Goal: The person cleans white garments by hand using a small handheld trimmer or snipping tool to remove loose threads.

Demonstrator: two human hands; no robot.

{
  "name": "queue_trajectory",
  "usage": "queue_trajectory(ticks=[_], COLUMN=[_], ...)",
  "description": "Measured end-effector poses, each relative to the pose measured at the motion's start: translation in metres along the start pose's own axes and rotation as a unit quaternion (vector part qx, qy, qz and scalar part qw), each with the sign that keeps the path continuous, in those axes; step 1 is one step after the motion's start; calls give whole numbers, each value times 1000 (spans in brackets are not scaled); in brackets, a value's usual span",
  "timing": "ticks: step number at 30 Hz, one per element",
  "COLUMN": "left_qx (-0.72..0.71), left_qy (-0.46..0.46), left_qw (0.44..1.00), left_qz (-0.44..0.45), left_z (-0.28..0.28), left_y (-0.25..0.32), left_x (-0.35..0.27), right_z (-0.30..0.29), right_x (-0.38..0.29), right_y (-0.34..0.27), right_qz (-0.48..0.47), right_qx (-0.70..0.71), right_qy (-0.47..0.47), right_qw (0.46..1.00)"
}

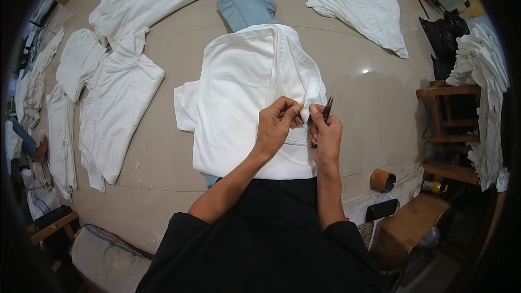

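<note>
A white garment (236, 89) lies spread over my outstretched, jeans-clad legs, with a short sleeve (186, 106) out to the left. My left hand (279, 124) pinches an edge of its cloth between thumb and fingertips. Close beside it, my right hand (327, 132) pinches the same folded band (312, 89) of the garment. Small thread snips (328, 106) with dark pointed blades and a blue handle rest in my right hand, blades pointing away from me. My fingers hide most of the handle and the exact spot being pinched.
White garments (118, 110) lie on the tiled floor (175, 162) to the left, others (358, 4) ahead right. A wooden stool (447, 91) stands right near stacked white garments (484, 89). Near my right side are a brown cylindrical container (381, 180), a phone (381, 210) and a cardboard box (407, 228).
</note>
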State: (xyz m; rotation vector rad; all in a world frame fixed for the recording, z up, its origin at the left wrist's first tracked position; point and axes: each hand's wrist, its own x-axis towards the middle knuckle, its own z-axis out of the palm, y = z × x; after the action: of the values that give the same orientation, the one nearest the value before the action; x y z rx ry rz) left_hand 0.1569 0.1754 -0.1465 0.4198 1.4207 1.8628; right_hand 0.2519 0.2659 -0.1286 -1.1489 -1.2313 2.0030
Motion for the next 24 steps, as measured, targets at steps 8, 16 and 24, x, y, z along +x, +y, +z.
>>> queue_trajectory(ticks=[8, 16, 24], left_qx=[-136, -128, -104], left_qy=[-64, -66, -70], left_qw=[987, 988, 991], left_qz=[-59, -61, -39], left_z=[-6, -5, -5], left_y=[-3, -3, -14], left_x=[7, 6, 7], right_z=[-6, -6, -6], right_x=[5, 2, 2], right_y=[-6, -6, -5], right_qz=[63, 49, 49], right_qx=[65, 36, 36], right_qy=[-17, -25, -28], right_qw=[996, 998, 998])
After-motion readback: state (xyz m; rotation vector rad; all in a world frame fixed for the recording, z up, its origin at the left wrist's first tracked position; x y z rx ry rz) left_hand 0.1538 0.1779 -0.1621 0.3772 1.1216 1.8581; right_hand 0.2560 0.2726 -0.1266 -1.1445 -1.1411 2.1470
